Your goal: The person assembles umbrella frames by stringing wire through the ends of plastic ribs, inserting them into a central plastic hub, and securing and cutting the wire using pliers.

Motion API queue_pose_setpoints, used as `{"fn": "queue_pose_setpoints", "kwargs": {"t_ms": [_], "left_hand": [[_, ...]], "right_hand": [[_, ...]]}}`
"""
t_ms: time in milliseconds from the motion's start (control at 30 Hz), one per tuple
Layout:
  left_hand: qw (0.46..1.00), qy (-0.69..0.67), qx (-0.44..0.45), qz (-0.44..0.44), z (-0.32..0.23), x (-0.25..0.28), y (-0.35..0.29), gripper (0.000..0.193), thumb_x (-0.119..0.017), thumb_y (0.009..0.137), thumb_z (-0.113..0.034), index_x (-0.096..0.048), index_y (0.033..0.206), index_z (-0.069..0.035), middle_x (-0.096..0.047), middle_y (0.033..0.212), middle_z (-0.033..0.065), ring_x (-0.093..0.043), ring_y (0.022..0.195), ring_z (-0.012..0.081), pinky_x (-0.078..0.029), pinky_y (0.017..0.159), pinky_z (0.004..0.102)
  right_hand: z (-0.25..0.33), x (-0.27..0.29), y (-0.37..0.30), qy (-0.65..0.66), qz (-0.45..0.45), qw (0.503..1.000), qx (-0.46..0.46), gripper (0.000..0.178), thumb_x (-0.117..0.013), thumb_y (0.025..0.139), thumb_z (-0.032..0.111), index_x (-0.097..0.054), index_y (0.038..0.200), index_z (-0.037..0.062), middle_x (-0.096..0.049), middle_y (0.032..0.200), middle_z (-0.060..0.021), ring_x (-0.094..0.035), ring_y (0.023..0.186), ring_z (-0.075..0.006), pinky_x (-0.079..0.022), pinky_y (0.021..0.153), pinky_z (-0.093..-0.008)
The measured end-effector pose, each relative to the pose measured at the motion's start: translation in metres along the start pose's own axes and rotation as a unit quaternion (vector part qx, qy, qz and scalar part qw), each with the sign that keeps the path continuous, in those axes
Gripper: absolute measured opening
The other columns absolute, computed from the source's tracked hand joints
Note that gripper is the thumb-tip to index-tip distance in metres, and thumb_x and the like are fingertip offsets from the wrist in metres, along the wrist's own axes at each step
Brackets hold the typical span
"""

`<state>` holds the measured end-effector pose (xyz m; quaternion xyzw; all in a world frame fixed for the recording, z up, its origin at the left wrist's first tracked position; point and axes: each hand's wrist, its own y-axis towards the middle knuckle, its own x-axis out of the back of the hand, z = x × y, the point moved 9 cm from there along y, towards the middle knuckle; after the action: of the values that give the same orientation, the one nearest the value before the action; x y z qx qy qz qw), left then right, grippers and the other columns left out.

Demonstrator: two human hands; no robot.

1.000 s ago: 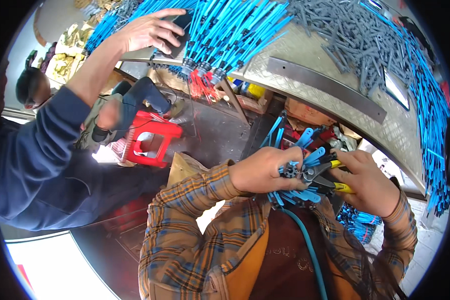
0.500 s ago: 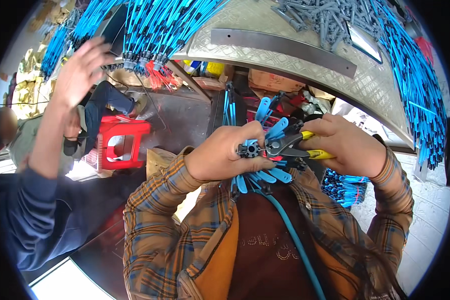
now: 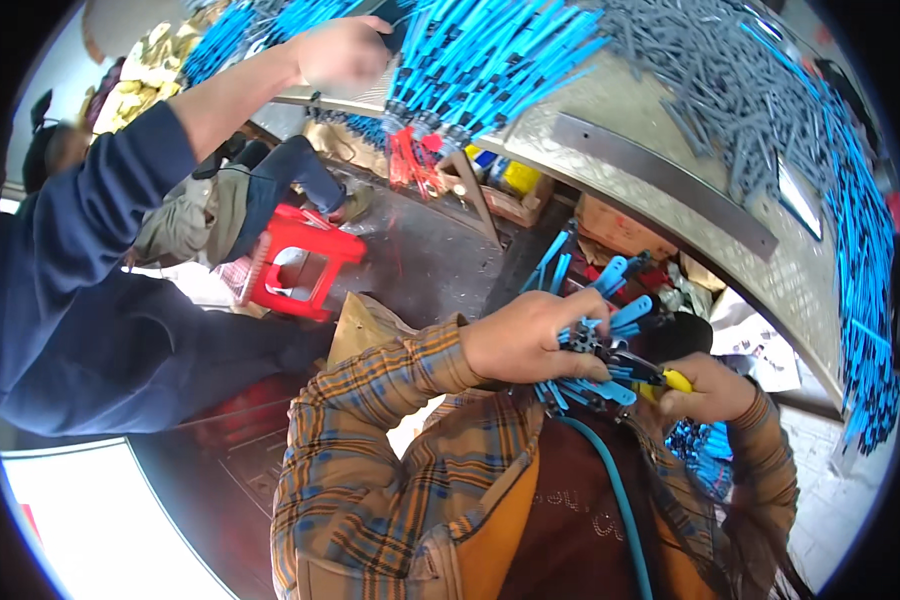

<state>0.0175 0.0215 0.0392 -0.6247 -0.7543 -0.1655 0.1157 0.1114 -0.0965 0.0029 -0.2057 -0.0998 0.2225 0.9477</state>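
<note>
My left hand [image 3: 538,340] is closed round a cluster of blue plastic pieces [image 3: 618,392] fanning out from a dark round slotted hub [image 3: 580,338]. To its right, my right hand [image 3: 712,390] grips pliers [image 3: 676,380] with yellow handles. The metal jaws point left and reach in among the blue pieces beside the hub; what they touch is too small to tell. A blue tube [image 3: 610,470] hangs down over my chest below the cluster.
A workbench edged with a metal strip [image 3: 660,185] runs ahead, bearing grey plastic parts [image 3: 720,90] and blue rods [image 3: 500,60]. At left a co-worker's arm [image 3: 235,100] reaches to the bench. Behind are a red stool [image 3: 305,262] and a seated person [image 3: 205,215].
The view has swung, so the bench and my hands sit further right and lower. The co-worker's hand has moved from mid-air to the bench. My hands still hold the cluster and pliers.
</note>
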Motion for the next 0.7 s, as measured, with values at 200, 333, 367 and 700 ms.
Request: {"fn": "queue_pose_setpoints", "kwargs": {"t_ms": [200, 333, 367, 700], "left_hand": [[0.995, -0.027, -0.089, 0.031, -0.016, -0.002, 0.002, 0.034, -0.072, 0.073, -0.021, -0.051, 0.095, -0.005, -0.059, 0.084, 0.0107, -0.059, 0.072, 0.0287, -0.044, 0.06, 0.0345], [0.993, -0.049, -0.083, 0.064, -0.017, -0.005, 0.009, 0.032, -0.07, 0.075, -0.02, -0.051, 0.097, -0.005, -0.06, 0.079, 0.0107, -0.059, 0.07, 0.0283, -0.044, 0.059, 0.0345], [0.994, -0.059, -0.07, 0.064, -0.012, -0.006, 0.01, 0.032, -0.07, 0.075, -0.021, -0.052, 0.097, -0.006, -0.06, 0.078, 0.0109, -0.059, 0.07, 0.0283, -0.044, 0.059, 0.0345], [0.992, -0.029, -0.084, 0.09, -0.015, -0.02, 0.015, 0.039, -0.069, 0.075, -0.03, -0.052, 0.101, -0.007, -0.06, 0.078, 0.0125, -0.06, 0.071, 0.0303, -0.044, 0.06, 0.0355]], "right_hand": [[-0.101, -0.061, 0.014, 0.363, 0.093, 0.926, -0.049, 0.053, -0.067, 0.077, 0.039, -0.05, 0.106, -0.0024, -0.06, 0.083, -0.0109, -0.062, 0.07, -0.0183, -0.05, 0.062, -0.0289], [-0.061, -0.038, 0.016, 0.294, 0.077, 0.952, -0.023, 0.053, -0.069, 0.074, 0.028, -0.047, 0.111, -0.0031, -0.06, 0.081, -0.0097, -0.062, 0.073, -0.0198, -0.05, 0.065, -0.0309], [-0.042, -0.035, 0.012, 0.276, 0.099, 0.956, -0.011, 0.052, -0.069, 0.073, 0.024, -0.047, 0.112, -0.0034, -0.06, 0.081, -0.0091, -0.062, 0.075, -0.0197, -0.049, 0.066, -0.0316], [-0.096, -0.039, -0.005, 0.131, 0.072, 0.973, -0.176, 0.057, -0.062, 0.068, 0.004, -0.041, 0.121, -0.001, -0.059, 0.082, -0.0144, -0.063, 0.076, -0.0261, -0.05, 0.066, -0.0334]]}}
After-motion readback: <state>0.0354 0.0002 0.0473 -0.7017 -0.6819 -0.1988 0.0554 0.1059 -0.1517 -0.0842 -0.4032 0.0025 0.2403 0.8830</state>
